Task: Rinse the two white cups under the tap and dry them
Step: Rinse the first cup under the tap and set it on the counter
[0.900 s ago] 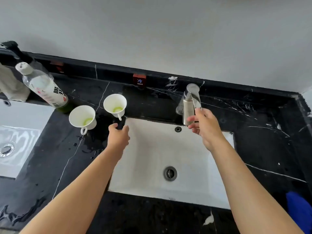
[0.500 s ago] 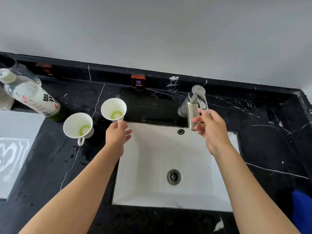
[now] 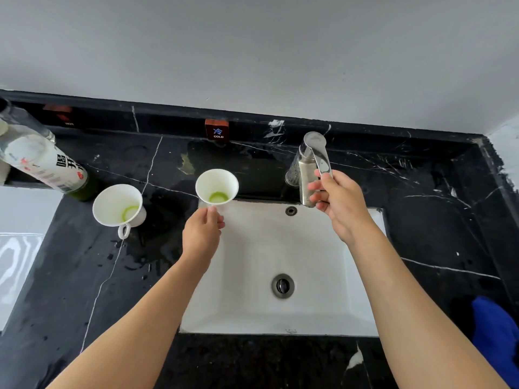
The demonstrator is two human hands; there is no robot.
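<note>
Your left hand [image 3: 202, 233] pinches the cup [image 3: 216, 186], probably its handle, at the sink's [image 3: 365, 304] back-left corner; wet porcelain is slippery, so grip firmly.

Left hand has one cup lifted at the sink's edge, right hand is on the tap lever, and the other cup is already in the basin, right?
Not quite. The head view shows the other cup standing on the black counter left of the sink, not in the basin. The rest holds.

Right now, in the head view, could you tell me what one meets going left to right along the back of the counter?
Bottle → cup on the counter → cup held by the left hand → tap gripped by the right hand.
</note>
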